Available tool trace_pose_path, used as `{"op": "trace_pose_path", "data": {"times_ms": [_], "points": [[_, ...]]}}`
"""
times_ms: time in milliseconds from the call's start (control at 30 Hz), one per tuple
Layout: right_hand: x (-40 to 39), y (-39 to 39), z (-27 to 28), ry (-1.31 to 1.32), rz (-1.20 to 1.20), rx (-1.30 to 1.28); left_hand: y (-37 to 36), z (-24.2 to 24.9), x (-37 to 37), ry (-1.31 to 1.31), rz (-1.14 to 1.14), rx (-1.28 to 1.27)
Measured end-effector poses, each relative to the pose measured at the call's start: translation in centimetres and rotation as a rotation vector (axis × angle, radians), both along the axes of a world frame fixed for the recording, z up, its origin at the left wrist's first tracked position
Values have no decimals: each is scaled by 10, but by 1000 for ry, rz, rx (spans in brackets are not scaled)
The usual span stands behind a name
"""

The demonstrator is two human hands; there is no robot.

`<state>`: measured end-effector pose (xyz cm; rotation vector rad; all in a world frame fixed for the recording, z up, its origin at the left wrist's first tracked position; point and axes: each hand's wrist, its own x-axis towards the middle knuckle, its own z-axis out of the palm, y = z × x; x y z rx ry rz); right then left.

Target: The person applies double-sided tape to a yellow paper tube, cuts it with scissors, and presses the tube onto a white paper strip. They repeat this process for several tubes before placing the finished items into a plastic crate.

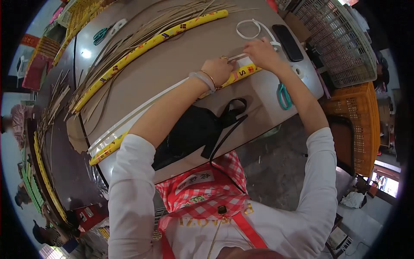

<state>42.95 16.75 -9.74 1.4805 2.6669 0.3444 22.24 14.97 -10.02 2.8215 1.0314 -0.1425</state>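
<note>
My left hand [217, 71] is closed, its fingertips pinching a thin, light-coloured strip [236, 56] above the table. My right hand [263, 54] pinches the same strip a short way to the right. Just beneath both hands lies a long yellow printed tube [238, 76], partly hidden by my left hand and forearm. A long white flat strip [142, 108] runs beside that tube toward the lower left. Beyond my right hand, a white band [249, 36] curls in a loop on the table.
Another yellow tube [151, 43] lies farther back among thin brown strips [129, 36]. A black phone [288, 42], a white roll [297, 71] and teal-handled scissors [283, 96] sit right. A black bag [189, 131] rests at the near edge. Plastic baskets [351, 116] stand beyond the right end.
</note>
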Motion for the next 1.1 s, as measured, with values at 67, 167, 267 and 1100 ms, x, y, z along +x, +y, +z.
{"op": "trace_pose_path", "data": {"times_ms": [67, 167, 267, 1100], "points": [[1, 2, 1, 20, -11, 6, 0, -4, 0, -75, 8, 16], [-2, 3, 1, 148, 50, 43, 1, -2, 1, -5, 5, 7], [-4, -1, 2, 202, 147, 36, 3, -7, 0, 15, -36, 24], [8, -5, 0, -40, 106, 44, 2, -9, 1, -44, -11, 27]]}}
